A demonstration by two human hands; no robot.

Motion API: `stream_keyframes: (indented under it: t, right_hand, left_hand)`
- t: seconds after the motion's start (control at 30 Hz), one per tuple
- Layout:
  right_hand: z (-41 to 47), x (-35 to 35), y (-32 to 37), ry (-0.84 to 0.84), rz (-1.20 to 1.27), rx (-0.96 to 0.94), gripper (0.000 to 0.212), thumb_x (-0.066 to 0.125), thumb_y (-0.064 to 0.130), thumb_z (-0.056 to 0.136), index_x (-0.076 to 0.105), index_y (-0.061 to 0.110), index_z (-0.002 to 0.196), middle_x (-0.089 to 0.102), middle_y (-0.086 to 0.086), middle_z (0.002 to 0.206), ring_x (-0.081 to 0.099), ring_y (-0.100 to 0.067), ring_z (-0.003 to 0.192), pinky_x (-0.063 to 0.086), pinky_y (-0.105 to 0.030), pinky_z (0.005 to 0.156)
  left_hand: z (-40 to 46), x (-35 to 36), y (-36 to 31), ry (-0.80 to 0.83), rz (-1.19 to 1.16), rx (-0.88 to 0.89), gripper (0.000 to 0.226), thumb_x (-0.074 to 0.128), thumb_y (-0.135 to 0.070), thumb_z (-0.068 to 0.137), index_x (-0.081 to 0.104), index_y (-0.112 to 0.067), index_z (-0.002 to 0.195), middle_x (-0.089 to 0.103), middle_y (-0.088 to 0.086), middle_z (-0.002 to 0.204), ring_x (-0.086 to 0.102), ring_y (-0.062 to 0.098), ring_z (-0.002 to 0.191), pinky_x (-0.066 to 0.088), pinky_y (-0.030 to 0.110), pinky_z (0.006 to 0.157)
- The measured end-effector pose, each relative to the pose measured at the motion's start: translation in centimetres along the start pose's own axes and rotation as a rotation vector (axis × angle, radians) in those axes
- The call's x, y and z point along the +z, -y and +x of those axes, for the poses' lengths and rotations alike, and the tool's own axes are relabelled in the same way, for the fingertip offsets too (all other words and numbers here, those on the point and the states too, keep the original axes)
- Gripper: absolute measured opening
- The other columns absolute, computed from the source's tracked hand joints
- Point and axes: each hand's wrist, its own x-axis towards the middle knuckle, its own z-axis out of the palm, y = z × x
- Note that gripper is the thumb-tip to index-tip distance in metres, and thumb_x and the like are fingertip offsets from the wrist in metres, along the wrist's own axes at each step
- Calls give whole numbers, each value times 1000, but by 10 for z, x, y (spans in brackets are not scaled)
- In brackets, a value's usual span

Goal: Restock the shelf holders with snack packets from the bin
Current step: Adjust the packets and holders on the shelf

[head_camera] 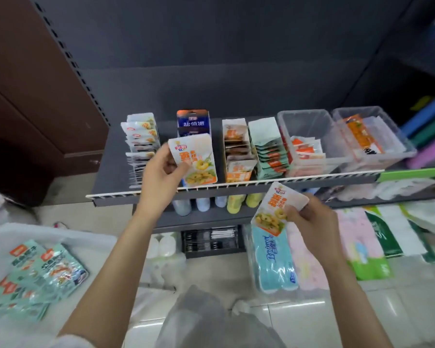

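Observation:
My left hand [161, 172] grips a white-and-orange snack packet [196, 159] and holds it upright over the dark shelf [111, 177], between the wire holder of similar packets [141, 141] and the blue box holder [192, 121]. Below the shelf's front rail, my right hand [309, 217] pinches a second packet of the same kind [274, 209], tilted. The white bin [0, 247] at the lower left holds several teal snack packets [48, 270].
Further right on the shelf stand an orange packet holder [236, 151], a teal packet holder [269, 149] and two clear tubs [309, 121] [387, 126]. Bottles [204, 203] line the shelf below. Tissue packs [271, 259] and bags lie on the tiled floor.

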Motion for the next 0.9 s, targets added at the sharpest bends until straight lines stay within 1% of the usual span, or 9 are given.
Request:
stream_keyframes:
  t: [0.07, 0.13, 0.23, 0.3, 0.43, 0.53, 0.63, 0.8, 0.9]
  right_hand:
    - [19, -13, 4, -45, 234, 28, 29, 66, 2, 83, 60, 29, 87, 73, 9, 81, 69, -14, 79, 56, -41, 72]
    - [39, -20, 9, -136, 459, 61, 28, 63, -7, 84, 59, 18, 97, 73, 10, 82, 68, -9, 81, 56, -33, 73]
    - [66, -24, 11, -258, 605, 79, 27, 64, -3, 85, 52, 3, 109, 68, -12, 88, 62, -26, 79, 56, -32, 70]
    - [83, -25, 9, -294, 621, 83, 26, 65, -1, 85, 53, -1, 109, 64, -19, 83, 59, -30, 76, 54, -26, 65]
    - [107, -27, 7, -313, 573, 90, 19, 66, 6, 86, 56, 3, 102, 67, -14, 77, 64, -33, 74, 54, -31, 67]
    - [124, -26, 14, -312, 618, 116, 17, 65, 3, 86, 60, 8, 101, 73, -1, 87, 70, -18, 85, 57, -29, 71]
    - [140, -20, 21, -288, 610, 123, 24, 64, 4, 87, 59, 3, 110, 72, -4, 99, 70, -16, 89, 58, -27, 70]
    - [161, -5, 30, -248, 577, 78, 16, 63, 7, 88, 58, 12, 102, 70, 8, 96, 68, -3, 89, 54, -17, 66]
    - [170, 5, 39, -193, 534, 6, 14, 62, 7, 89, 56, 19, 95, 67, 13, 93, 66, 5, 84, 50, -12, 62]
  left_hand:
    - [26, 20, -14, -33, -28, 40, 31, 62, 0, 87, 57, -21, 108, 67, -10, 100, 63, -1, 90, 49, 13, 76]
    - [53, 39, -19, -60, -39, 58, 28, 63, 0, 86, 58, -16, 109, 67, -8, 101, 64, -3, 91, 50, 14, 78]
    - [96, 63, -11, -80, 29, 94, 22, 66, -3, 84, 58, -15, 100, 64, -13, 94, 62, -7, 86, 49, 13, 77]
    - [123, 77, 5, -54, 84, 95, 18, 66, -4, 84, 57, -13, 96, 64, -12, 90, 61, -3, 87, 49, 18, 77]
    - [161, 99, 35, 77, 230, 107, 16, 67, -8, 84, 59, -11, 97, 69, 0, 95, 66, 13, 92, 53, 26, 78]
    - [177, 110, 46, 134, 366, 140, 14, 69, -12, 84, 57, -15, 90, 70, 3, 90, 67, 13, 82, 52, 25, 71]
    - [189, 114, 53, 129, 517, 220, 13, 70, -13, 83, 58, -15, 85, 69, 2, 85, 66, 13, 78, 50, 23, 68]
    - [201, 114, 58, 107, 790, 426, 28, 67, -23, 85, 67, -10, 109, 65, 4, 110, 56, 23, 101, 49, 35, 78]
    - [203, 111, 56, 100, 857, 513, 19, 68, -18, 83, 65, -15, 101, 67, 4, 92, 60, 23, 86, 50, 36, 73]
